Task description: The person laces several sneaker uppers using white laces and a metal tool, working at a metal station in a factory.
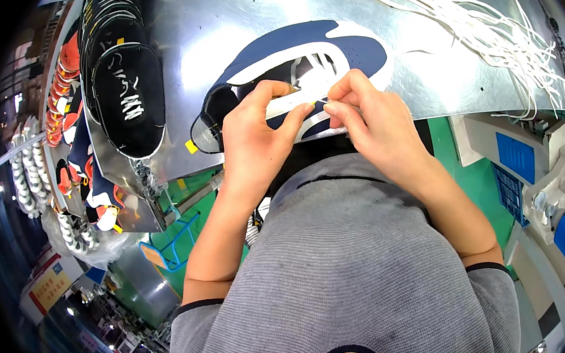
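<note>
A navy and white shoe upper [266, 53] lies on the metal table in front of me, its black-lined heel toward the left. White lace strands cross its opening. My left hand [259, 131] is closed on the near edge of the upper, thumb and index finger gripping the white band. Beside it, my right hand [375, 121] makes a pinch with thumb and fingers at the same near edge. Whatever sits between those right fingertips is too small and covered to make out.
Nested black shoe uppers [128, 99] stack up along the table's left side. Loose white laces [470, 25] spread over the far right of the metal table [196, 7]. Orange and white shoe parts [65, 90] sit farther left; cartons with blue pieces [516, 156] stand right.
</note>
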Tool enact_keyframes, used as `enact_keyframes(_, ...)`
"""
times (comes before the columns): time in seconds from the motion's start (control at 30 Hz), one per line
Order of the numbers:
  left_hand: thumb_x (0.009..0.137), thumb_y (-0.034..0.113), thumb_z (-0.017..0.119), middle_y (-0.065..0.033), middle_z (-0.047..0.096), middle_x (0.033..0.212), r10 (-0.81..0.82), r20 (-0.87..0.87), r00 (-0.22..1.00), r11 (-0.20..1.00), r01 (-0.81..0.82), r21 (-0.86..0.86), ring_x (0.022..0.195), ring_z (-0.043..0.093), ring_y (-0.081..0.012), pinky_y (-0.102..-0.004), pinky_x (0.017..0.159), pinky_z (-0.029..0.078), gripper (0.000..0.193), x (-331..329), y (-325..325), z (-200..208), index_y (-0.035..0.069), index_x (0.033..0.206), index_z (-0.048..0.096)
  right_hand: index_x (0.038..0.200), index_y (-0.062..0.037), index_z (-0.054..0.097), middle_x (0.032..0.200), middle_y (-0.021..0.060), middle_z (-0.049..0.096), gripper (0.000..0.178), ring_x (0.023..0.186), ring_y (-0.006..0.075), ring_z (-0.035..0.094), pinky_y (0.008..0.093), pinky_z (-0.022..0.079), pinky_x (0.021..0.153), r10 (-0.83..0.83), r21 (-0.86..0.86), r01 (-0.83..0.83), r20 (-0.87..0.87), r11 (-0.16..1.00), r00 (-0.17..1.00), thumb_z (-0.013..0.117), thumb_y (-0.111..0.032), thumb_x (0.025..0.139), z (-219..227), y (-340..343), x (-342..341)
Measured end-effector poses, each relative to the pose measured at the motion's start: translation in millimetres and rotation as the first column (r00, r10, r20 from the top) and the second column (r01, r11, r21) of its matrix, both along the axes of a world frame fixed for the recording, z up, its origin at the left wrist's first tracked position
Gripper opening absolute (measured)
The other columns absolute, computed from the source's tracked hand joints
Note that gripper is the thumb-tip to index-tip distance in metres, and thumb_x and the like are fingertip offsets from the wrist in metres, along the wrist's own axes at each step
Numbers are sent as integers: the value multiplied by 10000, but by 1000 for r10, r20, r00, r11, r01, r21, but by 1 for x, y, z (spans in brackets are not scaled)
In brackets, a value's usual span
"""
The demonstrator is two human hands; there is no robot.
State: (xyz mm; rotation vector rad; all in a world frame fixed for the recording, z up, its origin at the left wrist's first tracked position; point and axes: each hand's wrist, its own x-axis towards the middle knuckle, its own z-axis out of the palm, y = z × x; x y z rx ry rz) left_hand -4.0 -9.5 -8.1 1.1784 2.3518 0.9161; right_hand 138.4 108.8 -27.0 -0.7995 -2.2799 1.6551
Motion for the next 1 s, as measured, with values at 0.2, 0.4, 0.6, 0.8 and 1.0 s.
enact_keyframes(0.2, 793, 116, 823, -74, 729, 860, -30, -145, 989, 991, 48, 126, 749, 665, -102, -248, 680, 521, 252, 2, -4, -9, -1, 966, 683, 976, 3, 524, 761, 113, 679, 133, 700, 217, 685, 304, 502, 638, -6, -12, 5, -59, 1000, 998, 588, -114, 963, 2, 0, 8)
enact_keyframes(0.4, 774, 139, 831, -97, 716, 845, -17, -153, 988, 987, 41, 156, 736, 682, -190, -298, 664, 529, 249, 4, 0, -9, 6, 919, 678, 974, 10, 533, 765, 110, 678, 132, 706, 196, 682, 295, 498, 635, -16, -53, 14, -48, 999, 999, 590, -108, 965, 7, 1, 11)
enact_keyframes(0.6, 769, 132, 833, -94, 714, 836, -26, -178, 984, 983, 57, 174, 724, 684, -196, -307, 655, 530, 243, 5, -1, -9, 10, 911, 677, 958, -29, 540, 726, 89, 679, 141, 695, 272, 683, 384, 489, 633, -14, -27, 13, -51, 1000, 999, 577, -165, 959, 4, 0, 10)
enact_keyframes(0.8, 763, 93, 827, -98, 708, 833, -93, -239, 966, 964, 148, 223, 708, 682, -210, -309, 635, 526, 236, 3, -4, -14, 18, 928, 675, 936, -22, 541, 706, 105, 667, 130, 674, 288, 666, 394, 486, 640, -29, -65, 24, -69, 998, 997, 576, -147, 951, 1, 1, 6)
enact_keyframes(1.0, 788, -6, 754, -122, 660, 815, -241, -395, 886, 876, 374, 306, 642, 644, -273, -343, 548, 492, 270, 14, -7, -24, 0, 1019, 614, 1014, -23, 504, 755, 178, 641, 215, 735, 357, 645, 436, 492, 690, -107, -172, 107, 9, 979, 994, 580, -213, 951, -11, -11, -11)
